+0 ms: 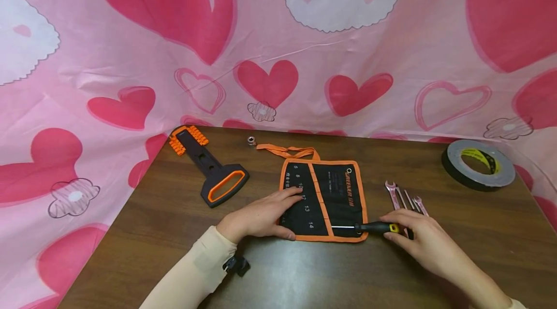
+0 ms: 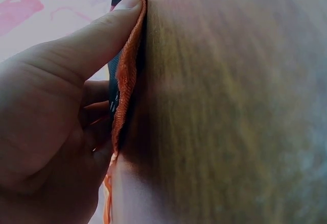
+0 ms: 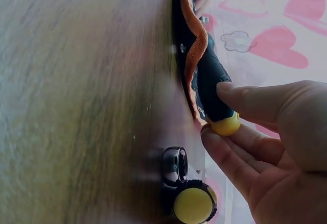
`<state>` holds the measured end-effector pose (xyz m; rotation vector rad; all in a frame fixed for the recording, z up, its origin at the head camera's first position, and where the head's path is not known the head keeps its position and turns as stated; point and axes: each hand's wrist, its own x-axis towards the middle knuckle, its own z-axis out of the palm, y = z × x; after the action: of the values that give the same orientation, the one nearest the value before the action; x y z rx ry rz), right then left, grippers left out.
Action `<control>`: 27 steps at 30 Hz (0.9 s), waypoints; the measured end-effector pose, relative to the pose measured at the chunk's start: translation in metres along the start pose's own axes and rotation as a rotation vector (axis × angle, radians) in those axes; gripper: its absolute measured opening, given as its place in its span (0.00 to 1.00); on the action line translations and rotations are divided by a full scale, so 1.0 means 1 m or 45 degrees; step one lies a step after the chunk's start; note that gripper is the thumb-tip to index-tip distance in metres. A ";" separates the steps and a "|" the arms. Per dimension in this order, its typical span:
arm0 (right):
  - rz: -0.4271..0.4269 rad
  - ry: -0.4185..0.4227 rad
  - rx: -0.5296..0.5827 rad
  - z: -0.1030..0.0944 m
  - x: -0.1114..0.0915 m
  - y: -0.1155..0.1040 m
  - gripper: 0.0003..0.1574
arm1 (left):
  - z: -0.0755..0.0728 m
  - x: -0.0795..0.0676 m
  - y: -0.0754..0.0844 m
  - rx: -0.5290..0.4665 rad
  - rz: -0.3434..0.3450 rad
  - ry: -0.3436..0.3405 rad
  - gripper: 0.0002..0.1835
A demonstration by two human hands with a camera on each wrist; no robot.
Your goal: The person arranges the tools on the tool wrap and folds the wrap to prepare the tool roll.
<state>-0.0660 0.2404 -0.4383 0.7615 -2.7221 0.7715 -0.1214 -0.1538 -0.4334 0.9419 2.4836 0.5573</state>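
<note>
A black tool pouch (image 1: 344, 188) with orange trim lies unfolded, printed with size numbers down its left half. My left hand (image 1: 267, 214) rests on that half, fingers extended across it and thumb by the bottom edge; the left wrist view shows the thumb (image 2: 110, 35) over the orange border. With thumb and fingertips my right hand (image 1: 424, 241) pinches the yellow-capped handle of a black screwdriver (image 1: 375, 227). The screwdriver lies across the pouch's lower right, its shaft pointing left, the tip at the orange dividing strip. Below the hand is another yellow-capped handle (image 3: 193, 205).
Pink wrenches (image 1: 393, 194) and thin metal shafts lie right of the pouch, partly behind my right hand. Farther right is a tape roll (image 1: 478, 164). A black-and-orange tool (image 1: 209, 166) lies left; a small metal socket (image 1: 251, 140) sits near the orange tie strap (image 1: 296, 151).
</note>
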 end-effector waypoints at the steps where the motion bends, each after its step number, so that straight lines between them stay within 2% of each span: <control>1: -0.001 -0.004 0.005 0.000 0.000 0.000 0.24 | 0.000 0.000 0.000 0.001 -0.002 0.000 0.51; 9: 0.011 -0.039 0.024 0.001 0.001 -0.002 0.24 | -0.001 -0.001 0.001 0.004 -0.003 -0.001 0.51; 22: -0.039 0.004 0.026 0.004 0.003 -0.004 0.25 | -0.001 0.000 0.001 0.003 -0.004 0.000 0.51; 27: 0.000 -0.020 0.021 0.004 0.005 -0.007 0.23 | -0.001 0.000 0.001 0.005 -0.005 0.002 0.51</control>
<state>-0.0671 0.2316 -0.4367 0.7738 -2.7328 0.7928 -0.1212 -0.1534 -0.4324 0.9381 2.4882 0.5516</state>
